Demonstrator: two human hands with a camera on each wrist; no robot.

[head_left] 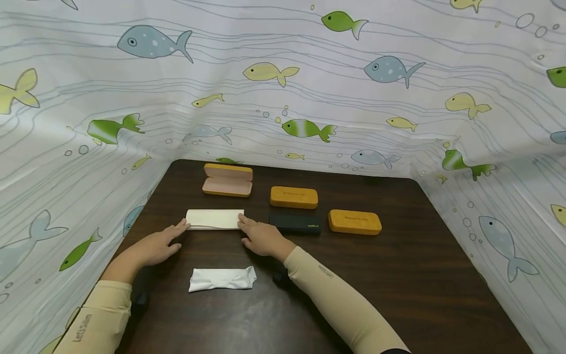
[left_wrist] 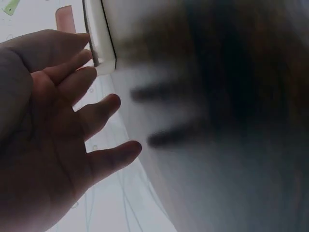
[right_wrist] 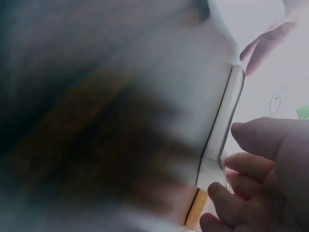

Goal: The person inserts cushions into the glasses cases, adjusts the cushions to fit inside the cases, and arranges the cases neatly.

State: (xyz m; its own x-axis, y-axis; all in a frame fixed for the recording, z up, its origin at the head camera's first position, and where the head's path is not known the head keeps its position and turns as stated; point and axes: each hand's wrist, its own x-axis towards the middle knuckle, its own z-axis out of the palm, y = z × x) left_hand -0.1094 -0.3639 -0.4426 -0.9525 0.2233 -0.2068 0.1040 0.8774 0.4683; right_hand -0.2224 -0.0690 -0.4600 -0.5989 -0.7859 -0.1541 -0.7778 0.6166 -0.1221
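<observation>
A slim white box (head_left: 214, 220) lies lengthwise across the left part of the dark table, a thin wavy line along its upper front edge. At its left end are the fingertips of my left hand (head_left: 156, 246), with the thumb apart. My right hand (head_left: 265, 238) has its fingers at the right end of the box, the thumb lower and nearer me. In the left wrist view, the left fingers are spread and the box (left_wrist: 100, 34) stands beside the thumb tip. The right wrist view has the right fingers close along the box (right_wrist: 223, 125).
Nearer me lies a white wrapped bundle (head_left: 223, 279). An open yellow glasses case (head_left: 227, 187) with pale pink lining stands at the back left. Right of my right hand are a black case (head_left: 295, 224) and two closed yellow glasses cases (head_left: 294, 197). Fish-patterned curtain (head_left: 265, 98) surrounds the table.
</observation>
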